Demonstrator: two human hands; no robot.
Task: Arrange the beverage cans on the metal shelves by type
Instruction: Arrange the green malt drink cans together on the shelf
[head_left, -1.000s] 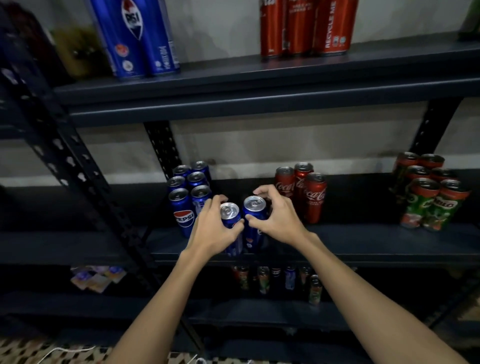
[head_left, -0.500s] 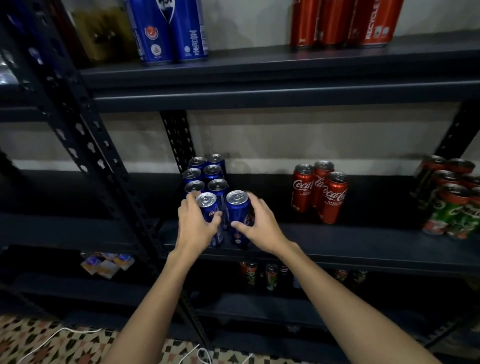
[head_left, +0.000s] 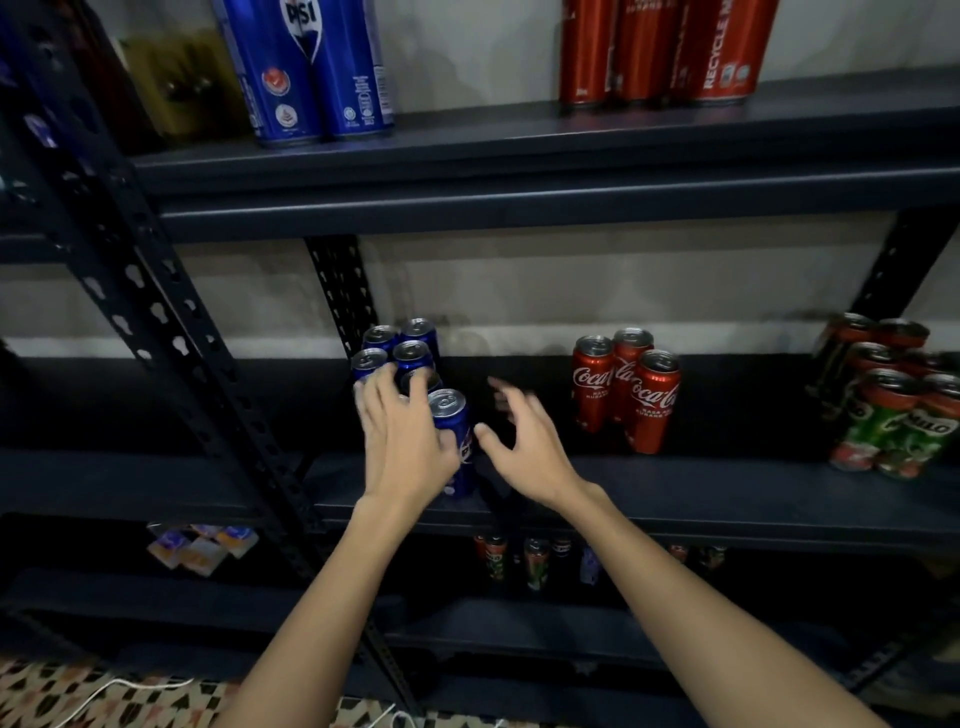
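Several blue Pepsi cans (head_left: 410, 353) stand in two rows at the left end of the dark metal middle shelf (head_left: 675, 499). My left hand (head_left: 400, 447) lies over the front left cans with fingers stretched forward, hiding the can beneath it. Its thumb touches the front right Pepsi can (head_left: 452, 415). Just right of that can, my right hand (head_left: 524, 441) hovers with fingers spread, touching nothing. Three red Coca-Cola cans (head_left: 649, 400) stand mid-shelf. Green Milo cans (head_left: 883, 415) are grouped at the right end.
The upper shelf holds tall blue Pepsi cans (head_left: 311, 73) and red cans (head_left: 665, 47). Mixed cans (head_left: 535, 561) and small packets (head_left: 202, 545) sit on the lower shelf. A perforated upright (head_left: 156, 312) slants at left. A white cable (head_left: 104, 691) lies on the patterned floor.
Both hands slid two Pepsi cans left and back against the Pepsi group. My right hand then let go of its can and pulled away to the right, fingers spreading.
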